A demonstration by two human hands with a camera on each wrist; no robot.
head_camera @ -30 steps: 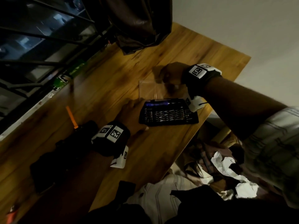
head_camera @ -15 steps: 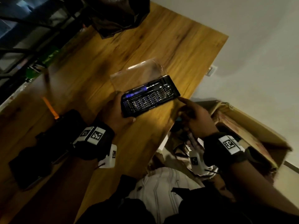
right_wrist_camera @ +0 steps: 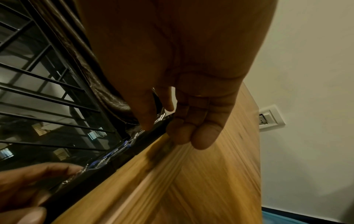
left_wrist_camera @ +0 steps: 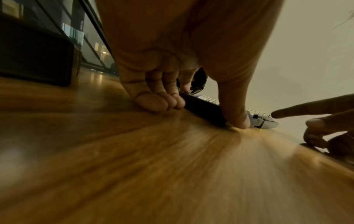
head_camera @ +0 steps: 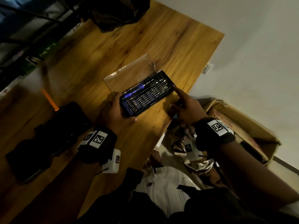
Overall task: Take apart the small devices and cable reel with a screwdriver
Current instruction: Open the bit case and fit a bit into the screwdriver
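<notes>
A black screwdriver kit case (head_camera: 148, 96) lies open on the wooden table (head_camera: 178, 38), its clear lid (head_camera: 131, 73) folded back. A blue-handled screwdriver (head_camera: 135, 91) and rows of bits sit inside. My left hand (head_camera: 113, 112) grips the case's near-left end, thumb (left_wrist_camera: 237, 118) on one side and fingers (left_wrist_camera: 159, 103) on the other. My right hand (head_camera: 184, 107) has its index finger straight, the tip touching the case's right end; its other fingers are curled and hold nothing. The right wrist view shows the case's edge (right_wrist_camera: 114, 163).
Dark black devices (head_camera: 48, 135) and an orange strip (head_camera: 50, 99) lie at the table's left. A dark bag (head_camera: 116, 13) sits at the far end by a window grille. Past the right edge stand a cardboard box (head_camera: 242, 125) and crumpled material (head_camera: 191, 157).
My right hand left the lid, dropped past the table's edge, then came back to point at the case's right end. The left hand has turned the case at an angle.
</notes>
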